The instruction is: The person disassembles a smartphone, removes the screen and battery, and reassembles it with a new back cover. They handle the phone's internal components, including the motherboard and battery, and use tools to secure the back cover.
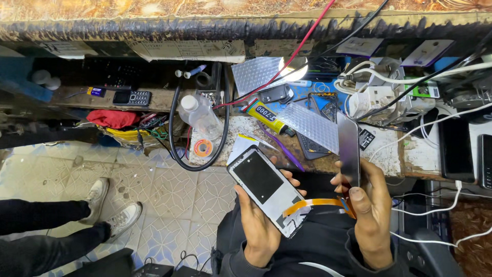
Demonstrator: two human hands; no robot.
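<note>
Both hands were raised over the person's lap, just off the bench's (307, 165) near edge. Left hand (259, 225) cradled an opened phone body (266, 187) from beneath, fingers curled around its edges, its dark inner face turned up. Right hand (370, 215) pinched the detached screen panel (348, 150) upright, edge-on. An orange flex ribbon (318, 204) joined the two parts, which seemed why they were kept close together. A glue tube (266, 117) lay on the cluttered bench.
</note>
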